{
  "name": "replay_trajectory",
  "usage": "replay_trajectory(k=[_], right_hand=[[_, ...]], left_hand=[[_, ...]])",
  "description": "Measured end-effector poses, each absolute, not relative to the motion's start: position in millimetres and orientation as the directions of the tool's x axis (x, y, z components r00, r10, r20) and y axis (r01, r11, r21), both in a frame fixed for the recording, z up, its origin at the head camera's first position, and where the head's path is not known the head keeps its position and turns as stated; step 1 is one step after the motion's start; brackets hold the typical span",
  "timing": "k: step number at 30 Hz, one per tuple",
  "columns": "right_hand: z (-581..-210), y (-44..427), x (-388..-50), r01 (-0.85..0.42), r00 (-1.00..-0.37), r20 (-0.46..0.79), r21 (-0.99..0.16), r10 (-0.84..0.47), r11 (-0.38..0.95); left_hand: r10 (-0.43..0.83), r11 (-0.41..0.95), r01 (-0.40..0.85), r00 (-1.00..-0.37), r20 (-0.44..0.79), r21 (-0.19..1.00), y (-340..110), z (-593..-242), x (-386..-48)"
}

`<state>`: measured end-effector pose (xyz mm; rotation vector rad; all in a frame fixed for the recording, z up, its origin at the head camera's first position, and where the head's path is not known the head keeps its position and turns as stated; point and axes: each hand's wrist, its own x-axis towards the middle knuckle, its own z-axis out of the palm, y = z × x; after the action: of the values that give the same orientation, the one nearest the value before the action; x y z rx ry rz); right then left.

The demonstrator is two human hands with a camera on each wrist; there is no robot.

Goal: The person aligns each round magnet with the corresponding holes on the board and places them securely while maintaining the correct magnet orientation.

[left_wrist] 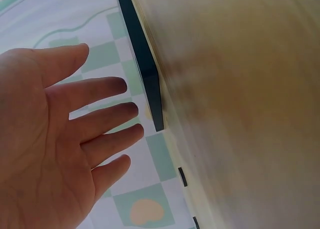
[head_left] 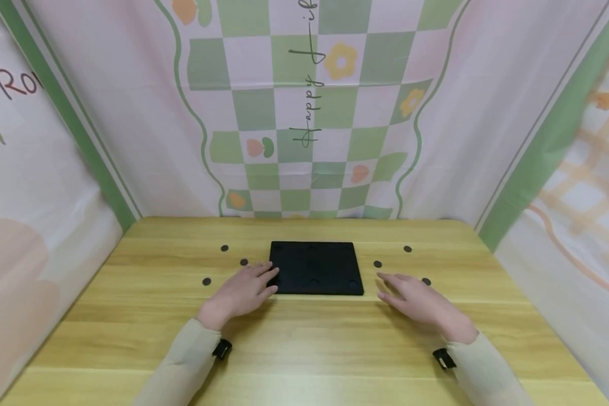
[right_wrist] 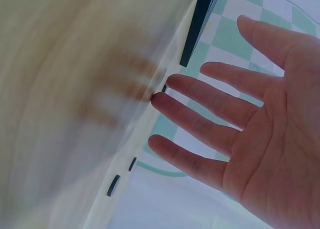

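Nearest, two pale sleeves [head_left: 182, 361] reach in over the table [head_left: 309, 349], each with a small black clip [head_left: 222, 349] at the cuff. Beyond the cuffs, the left hand [head_left: 241, 290] holds nothing, its fingers spread and fairly straight, the tips over the left edge of the board [head_left: 314, 265]; the left wrist view shows a gap between them and it. The right hand [head_left: 413, 299] is likewise bare, fingers apart and lightly bent, near the board's right side but clear of it; whether a fingertip touches the table I cannot tell. The board lies flat between the hands, toward the table's far side. Three left discs [head_left: 206, 281] and three right discs [head_left: 378, 264] lie flat beside it, one of each set just past the near hand's fingers. With things this thin, I judge, a fingertip and thumb should meet a disc low at its rim, pressing lightly, while the board is kept from sliding. No box or cup shows; the nearest thing to a container is the board, whose faint round marks [head_left: 314, 281] may be shallow hollows, though black on black hides whether anything sits in them. Farthest, a checked back cloth [head_left: 375, 113] hangs behind the table.
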<state>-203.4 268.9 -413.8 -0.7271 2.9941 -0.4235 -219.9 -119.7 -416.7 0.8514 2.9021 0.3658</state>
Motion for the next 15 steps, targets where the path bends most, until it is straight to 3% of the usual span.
replay_trajectory(k=[15], right_hand=[[-411.7,272.4,-199.6,-0.417,-0.904,0.019,-0.259,-0.427,0.871]], left_hand=[[0.559,0.806,0.524,-0.827,-0.064,0.275,-114.0,-418.8,-219.8]])
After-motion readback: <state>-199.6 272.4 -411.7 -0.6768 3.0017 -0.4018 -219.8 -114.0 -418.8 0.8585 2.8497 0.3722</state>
